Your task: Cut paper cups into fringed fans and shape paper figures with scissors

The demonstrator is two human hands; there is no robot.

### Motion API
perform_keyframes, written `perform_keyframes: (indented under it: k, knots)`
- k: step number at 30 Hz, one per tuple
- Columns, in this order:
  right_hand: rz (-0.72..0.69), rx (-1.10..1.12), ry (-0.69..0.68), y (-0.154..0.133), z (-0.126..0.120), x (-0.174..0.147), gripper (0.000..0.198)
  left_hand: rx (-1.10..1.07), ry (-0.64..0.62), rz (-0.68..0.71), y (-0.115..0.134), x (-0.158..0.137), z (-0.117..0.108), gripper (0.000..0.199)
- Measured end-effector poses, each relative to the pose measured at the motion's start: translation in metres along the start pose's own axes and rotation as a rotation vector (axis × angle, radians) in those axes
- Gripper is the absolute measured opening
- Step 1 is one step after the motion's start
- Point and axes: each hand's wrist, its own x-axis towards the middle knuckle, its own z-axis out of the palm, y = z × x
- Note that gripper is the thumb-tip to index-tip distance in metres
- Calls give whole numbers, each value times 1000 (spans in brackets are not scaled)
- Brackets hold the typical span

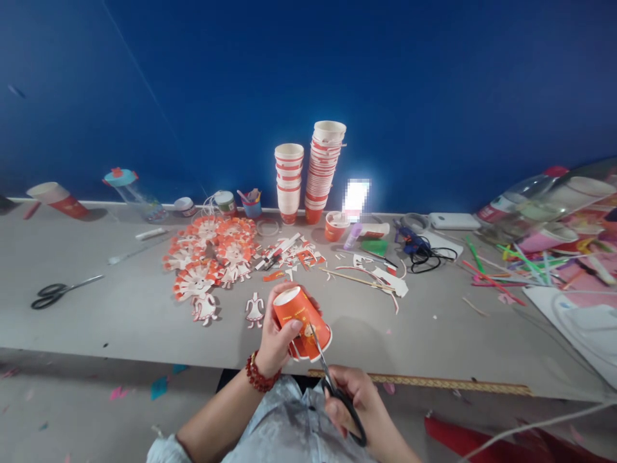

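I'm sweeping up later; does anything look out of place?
Yes: a pink scrap and a blue scrap lie on the floor at lower left, apart from the cuttings on the table, so they look dropped. The cup in the left hand is cut at its rim, but scissors there likely explain that.

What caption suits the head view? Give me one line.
Left hand grips a red paper cup; right hand holds black-handled scissors at its wall.

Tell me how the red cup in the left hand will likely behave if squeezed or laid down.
The red cup is probably light and easily dented, since its wall looks like thin paper. Its wide end, which appears cut into strips near the scissors, will likely be floppier. Laid sideways, its round, tapering body could roll in a curve.
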Motion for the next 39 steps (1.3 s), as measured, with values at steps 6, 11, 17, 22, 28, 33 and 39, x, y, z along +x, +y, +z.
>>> perform_keyframes:
  k: [6, 11, 17, 22, 28, 33, 39]
  knots:
    - [-35, -61, 48, -1, 0, 1, 68, 2, 3, -6, 1, 1, 1, 62]
    - [16, -20, 9, -7, 1, -1, 70, 1, -14, -10, 1, -1, 3, 59]
    - [14, -25, 33, -11, 2, -1, 70, -8, -39, -22, -4, -6, 2, 58]
    - [52, -17, 37, -11, 4, -1, 72, 9, -42, -13, -3, -7, 1, 60]
    - [-5, -6, 23, -19, 3, 1, 70, 14, -121, -12, -3, -10, 1, 57]
    - [2, -49, 47, -21, 3, 2, 72, 24, -127, -5, -4, -11, -2, 57]
    - [44, 6, -3, -24, 2, 1, 69, 30, -149, -18, -1, -10, -1, 56]
